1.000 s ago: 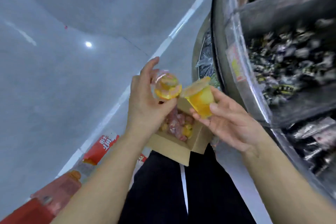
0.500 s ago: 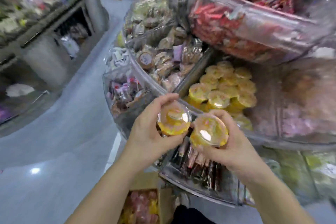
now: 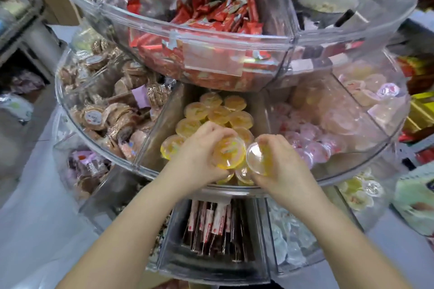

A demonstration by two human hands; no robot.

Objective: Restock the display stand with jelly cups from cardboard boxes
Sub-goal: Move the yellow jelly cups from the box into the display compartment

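A round clear-plastic display stand (image 3: 110, 159) with stacked tiers fills the view. Its middle tier has a wedge compartment holding several yellow jelly cups (image 3: 218, 111). My left hand (image 3: 199, 155) is shut on a yellow jelly cup (image 3: 229, 153), lid up, just above the front of that compartment. My right hand (image 3: 279, 162) grips a second yellow jelly cup (image 3: 257, 158), tilted with its clear lid facing left. The two held cups are side by side and nearly touching. The cardboard box is out of view.
Pink jelly cups (image 3: 312, 138) fill the compartment to the right, brown wrapped cookies (image 3: 112, 112) the one to the left. The top tier holds red snack sticks (image 3: 220, 16). The lower tier holds dark stick packs (image 3: 211, 225) and clear jellies (image 3: 288, 237). Grey floor lies left.
Both hands moved forward and down with their cups, from in front of the stand's rim into the yellow jelly compartment. The view swung up from the box and floor to the stand.
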